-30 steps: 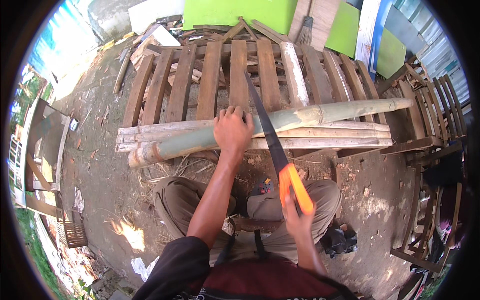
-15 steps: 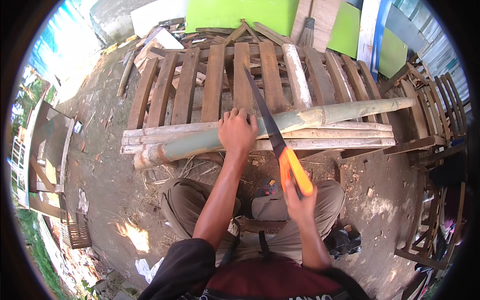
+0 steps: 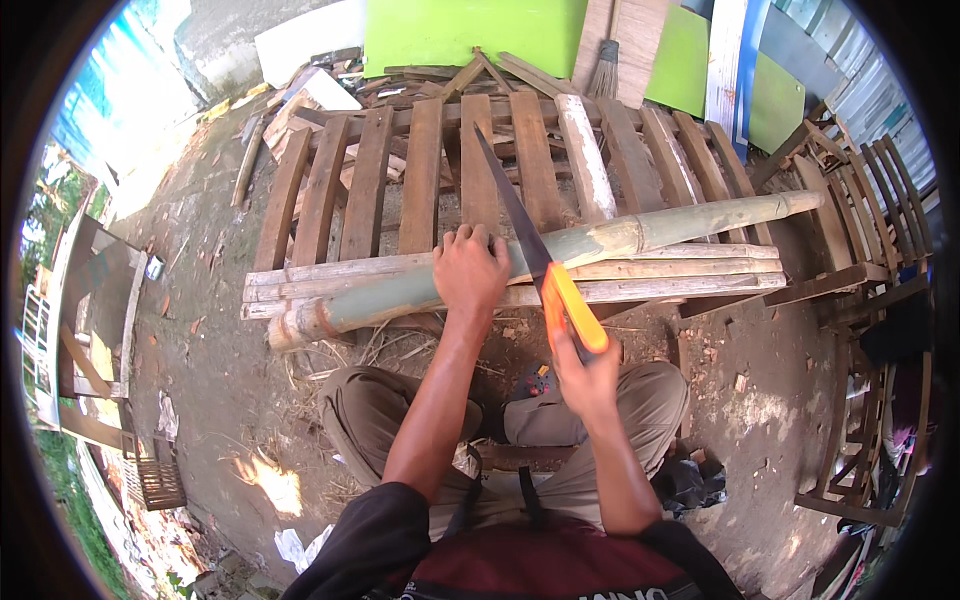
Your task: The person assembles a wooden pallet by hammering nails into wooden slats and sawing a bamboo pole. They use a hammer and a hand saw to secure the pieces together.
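A thick grey-green bamboo pole lies aslant across a slatted wooden bench, its left end nearer to me. My left hand is wrapped over the pole left of its middle, fingers curled on the far side. In my right hand is the orange handle of a hand saw. The dark blade crosses over the bamboo just right of my left hand, its tip pointing away over the slats. Whether the teeth sit in a cut cannot be made out.
Pale split strips run along the bench's near edge. Scrap wood is heaped behind it, near a green panel and a broom. Wooden frames stand at right. A basket and a black plastic bag lie on the ground.
The saw has slid forward and slightly left over the bamboo, my right hand moving away from my body with it. My left hand keeps its hold on the pole.
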Action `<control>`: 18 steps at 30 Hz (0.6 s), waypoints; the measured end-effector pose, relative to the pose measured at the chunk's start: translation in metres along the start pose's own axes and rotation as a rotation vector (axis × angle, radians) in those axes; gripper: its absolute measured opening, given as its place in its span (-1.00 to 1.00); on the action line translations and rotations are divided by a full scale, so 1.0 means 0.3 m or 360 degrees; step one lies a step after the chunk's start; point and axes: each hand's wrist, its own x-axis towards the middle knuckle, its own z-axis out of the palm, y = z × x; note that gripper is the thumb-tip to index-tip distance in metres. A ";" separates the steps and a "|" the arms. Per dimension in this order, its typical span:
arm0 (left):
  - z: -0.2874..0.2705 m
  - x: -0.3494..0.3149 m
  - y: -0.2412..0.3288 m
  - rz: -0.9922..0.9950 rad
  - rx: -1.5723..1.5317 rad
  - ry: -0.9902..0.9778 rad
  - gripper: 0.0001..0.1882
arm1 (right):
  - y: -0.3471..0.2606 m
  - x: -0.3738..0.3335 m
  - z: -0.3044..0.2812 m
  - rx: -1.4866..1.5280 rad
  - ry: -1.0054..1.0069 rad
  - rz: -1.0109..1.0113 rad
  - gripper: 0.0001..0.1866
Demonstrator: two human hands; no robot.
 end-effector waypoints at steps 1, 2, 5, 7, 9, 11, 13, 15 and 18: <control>-0.003 0.011 0.000 -0.0002 -0.0014 -0.0002 -0.76 | -0.055 0.099 0.073 -0.0047 -0.0065 0.0101 -0.67; -0.008 0.012 -0.012 -0.0006 -0.0018 -0.0024 -0.76 | -0.076 0.130 0.124 -0.0147 -0.0038 -0.0015 -0.66; -0.014 0.003 -0.036 -0.0029 -0.0038 -0.0033 -0.77 | -0.023 -0.075 0.006 -0.0255 -0.0103 -0.0234 -0.71; -0.005 -0.012 -0.029 -0.0062 -0.0061 -0.0054 -0.77 | 0.040 -0.312 -0.181 -0.0190 -0.0194 0.0109 -0.82; -0.012 0.004 -0.015 -0.0095 -0.0046 -0.0065 -0.77 | 0.044 -0.458 -0.273 -0.0201 -0.0173 0.0101 -0.83; -0.005 0.003 -0.009 -0.0059 -0.0061 -0.0022 -0.77 | -0.024 -0.385 -0.198 -0.0220 -0.0147 0.0012 -0.83; -0.008 -0.026 -0.016 -0.0030 -0.0049 -0.0007 -0.78 | 0.019 -0.179 -0.078 -0.0147 -0.0100 0.0131 -0.79; 0.010 0.000 -0.015 0.0023 -0.0054 0.0054 -0.79 | 0.013 0.035 0.068 0.0001 0.0048 -0.0107 -0.76; -0.003 -0.008 -0.034 0.0011 -0.0018 0.0012 -0.78 | -0.022 -0.038 0.027 -0.0126 -0.0052 -0.0118 -0.75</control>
